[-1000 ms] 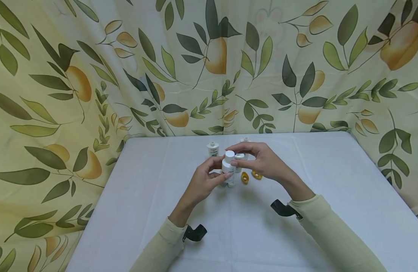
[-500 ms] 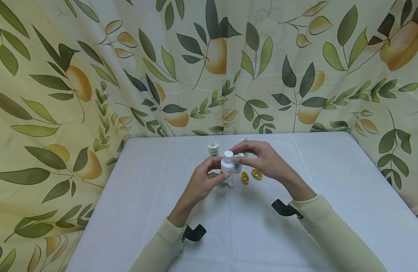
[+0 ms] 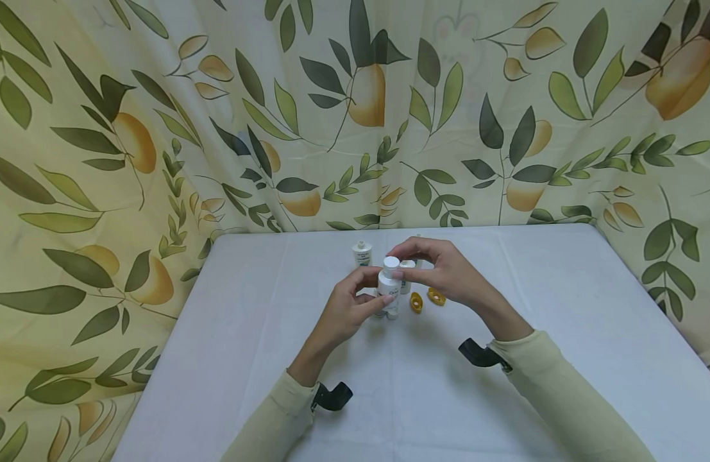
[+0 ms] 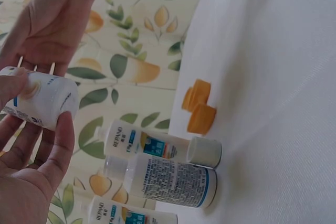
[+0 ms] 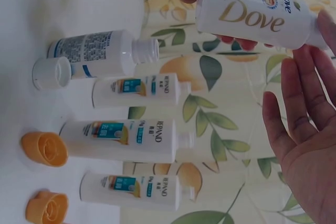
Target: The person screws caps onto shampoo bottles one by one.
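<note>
My left hand (image 3: 351, 301) grips a white Dove bottle (image 5: 247, 11) by its body, holding it upright above the table. At the bottle's top, the thumb and index finger of my right hand (image 3: 447, 273) pinch the white cap (image 3: 391, 262). The other right fingers extend loosely in the right wrist view. Just behind the held bottle stands a white bottle with a dense text label (image 5: 92, 53), its threaded neck bare. A loose white cap (image 5: 51, 73) sits beside it on the table.
Three white REPAND bottles, one of them a tall bottle (image 5: 126, 140), stand uncapped on the white-covered table (image 3: 245, 359). Two orange caps, a left orange cap (image 3: 415, 302) and a right orange cap (image 3: 436, 296), lie near them. A leaf-patterned curtain (image 3: 308, 115) hangs behind.
The Dove bottle has shifted slightly right and down since half a second ago. My right fingers, which were a little farther right, are back around its cap.
</note>
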Motion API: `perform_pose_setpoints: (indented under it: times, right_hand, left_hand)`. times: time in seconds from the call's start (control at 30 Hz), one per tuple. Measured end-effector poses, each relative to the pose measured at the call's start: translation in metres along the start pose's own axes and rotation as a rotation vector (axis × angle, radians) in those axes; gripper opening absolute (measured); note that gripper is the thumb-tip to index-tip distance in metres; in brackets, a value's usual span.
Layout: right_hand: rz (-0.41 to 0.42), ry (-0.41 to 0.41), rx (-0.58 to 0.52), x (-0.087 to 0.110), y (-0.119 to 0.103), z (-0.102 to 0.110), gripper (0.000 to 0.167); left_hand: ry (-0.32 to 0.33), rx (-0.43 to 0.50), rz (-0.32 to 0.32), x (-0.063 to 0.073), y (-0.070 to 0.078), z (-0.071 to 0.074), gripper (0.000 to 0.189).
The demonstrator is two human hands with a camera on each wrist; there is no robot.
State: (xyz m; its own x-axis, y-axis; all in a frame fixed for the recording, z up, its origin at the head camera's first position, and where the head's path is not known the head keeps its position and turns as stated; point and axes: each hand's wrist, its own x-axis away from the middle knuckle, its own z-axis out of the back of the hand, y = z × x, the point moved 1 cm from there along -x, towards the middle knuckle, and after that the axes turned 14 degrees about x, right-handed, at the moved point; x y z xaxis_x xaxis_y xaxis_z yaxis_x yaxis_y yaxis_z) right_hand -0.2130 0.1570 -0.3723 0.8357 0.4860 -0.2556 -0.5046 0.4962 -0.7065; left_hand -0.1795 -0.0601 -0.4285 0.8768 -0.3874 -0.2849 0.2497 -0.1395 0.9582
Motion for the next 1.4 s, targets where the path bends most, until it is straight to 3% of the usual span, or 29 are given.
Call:
perform_pose_setpoints:
  times: [0.63, 1.4]
  right_hand:
    - [0.05, -0.041, -0.048, -0.0018, -0.0048, -0.0034, 0.034]
    - [0.03, -0.04, -0.022, 0.0017, -0.0021, -0.0004, 0.033]
  left_hand:
    - [-0.008, 0.028, 0.027, -0.002, 0.0004, -0.0047, 0.044]
    - [0.0, -0.009, 0.005, -0.0005, 0.0004, -0.0008, 0.05]
